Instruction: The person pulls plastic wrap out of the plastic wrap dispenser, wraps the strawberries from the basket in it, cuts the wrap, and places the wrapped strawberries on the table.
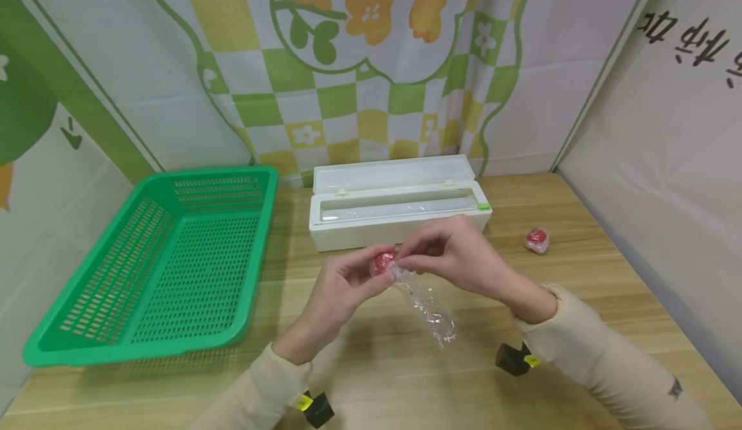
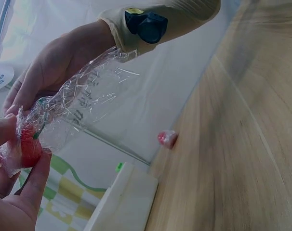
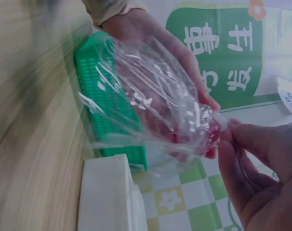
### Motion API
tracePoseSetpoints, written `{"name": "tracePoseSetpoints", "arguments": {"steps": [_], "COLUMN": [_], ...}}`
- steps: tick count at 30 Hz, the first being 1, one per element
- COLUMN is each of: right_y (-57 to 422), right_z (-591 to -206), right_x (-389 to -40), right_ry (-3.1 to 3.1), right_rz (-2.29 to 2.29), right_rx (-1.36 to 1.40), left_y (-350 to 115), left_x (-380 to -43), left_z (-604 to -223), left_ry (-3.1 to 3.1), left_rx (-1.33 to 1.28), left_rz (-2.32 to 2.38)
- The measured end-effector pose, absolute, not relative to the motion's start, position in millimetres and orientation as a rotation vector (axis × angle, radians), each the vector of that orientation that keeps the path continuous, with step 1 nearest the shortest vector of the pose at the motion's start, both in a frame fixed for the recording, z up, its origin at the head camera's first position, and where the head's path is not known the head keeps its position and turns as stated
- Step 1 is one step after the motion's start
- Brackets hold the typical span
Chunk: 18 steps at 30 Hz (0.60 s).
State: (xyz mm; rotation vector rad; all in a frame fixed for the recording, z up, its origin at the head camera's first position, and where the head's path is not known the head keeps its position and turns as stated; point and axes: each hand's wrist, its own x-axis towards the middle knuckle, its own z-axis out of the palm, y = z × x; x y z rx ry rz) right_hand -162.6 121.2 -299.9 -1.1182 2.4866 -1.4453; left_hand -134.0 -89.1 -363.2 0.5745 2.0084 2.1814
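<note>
My left hand [image 1: 330, 295] holds a small round red fruit with a green stem [image 2: 30, 147] between thumb and fingers. Clear plastic wrap [image 1: 429, 311] lies around the fruit and trails off as a crinkled tail toward the lower right. With thumb and fingertips, my right hand [image 1: 458, 256] pinches the wrap right beside the fruit. In the right wrist view the loose wrap [image 3: 151, 101] spreads in front of the left hand. A second red piece in plastic wrap [image 1: 537, 240] sits on the table to the right.
Behind the hands stands a white wrap dispenser box [image 1: 348, 237], its lid [image 1: 394, 172] raised and a film roll [image 1: 400, 210] inside. On the left is a green slotted basket [image 1: 249, 275]. A patterned cloth [image 1: 359, 114] hangs at the back of the wooden table [image 1: 406, 391].
</note>
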Motion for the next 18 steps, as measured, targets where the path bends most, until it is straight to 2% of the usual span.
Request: {"name": "tracePoseSetpoints", "arguments": {"steps": [12,15,18], "right_y": [117,116,116], "right_z": [-305,-307,-311], "right_x": [-163,-162,-164], "right_ry": [2.429,2.399,2.399], "right_rz": [-1.583,-1.625,-1.624], "right_rx": [-1.02,-1.084,-1.259], "left_y": [-86,-85,-86], "left_x": [-130,-130,-130], "left_z": [-356,-356,-357], "left_ry": [1.921,1.894,1.886], "left_rx": [0.646,0.608,0.581], "left_rz": [2.264,2.288,2.305]}}
